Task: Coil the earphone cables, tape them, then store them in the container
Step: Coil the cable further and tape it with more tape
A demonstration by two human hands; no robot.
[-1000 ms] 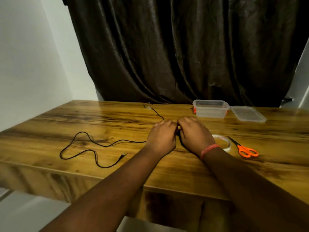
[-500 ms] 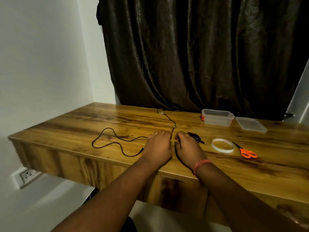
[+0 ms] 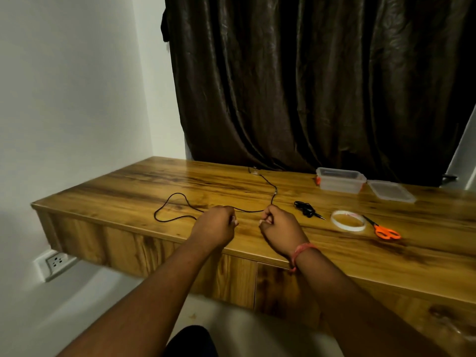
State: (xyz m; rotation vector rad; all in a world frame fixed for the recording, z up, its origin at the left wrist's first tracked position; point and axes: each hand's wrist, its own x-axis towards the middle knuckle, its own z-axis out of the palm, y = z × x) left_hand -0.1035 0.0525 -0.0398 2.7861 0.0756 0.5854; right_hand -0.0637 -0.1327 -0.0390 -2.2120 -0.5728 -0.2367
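A thin black earphone cable (image 3: 177,195) lies looped on the wooden table (image 3: 144,181). My left hand (image 3: 215,226) and my right hand (image 3: 279,231) each pinch the cable, a short taut stretch running between them. From my right hand the cable runs back toward the curtain. A second, coiled black earphone (image 3: 306,210) lies to the right. Beyond it sit a clear tape roll (image 3: 348,220), orange scissors (image 3: 383,230), an open clear container (image 3: 340,179) and its lid (image 3: 391,191).
A dark curtain (image 3: 309,86) hangs behind the table. A white wall (image 3: 72,99) with a socket (image 3: 55,262) stands at the left. The table's front edge runs just under my wrists.
My hands have parted, pulling a stretch of cable straight between them. The loop at the left has shrunk and the plug end has come to my left hand. The view has pulled back and tilted.
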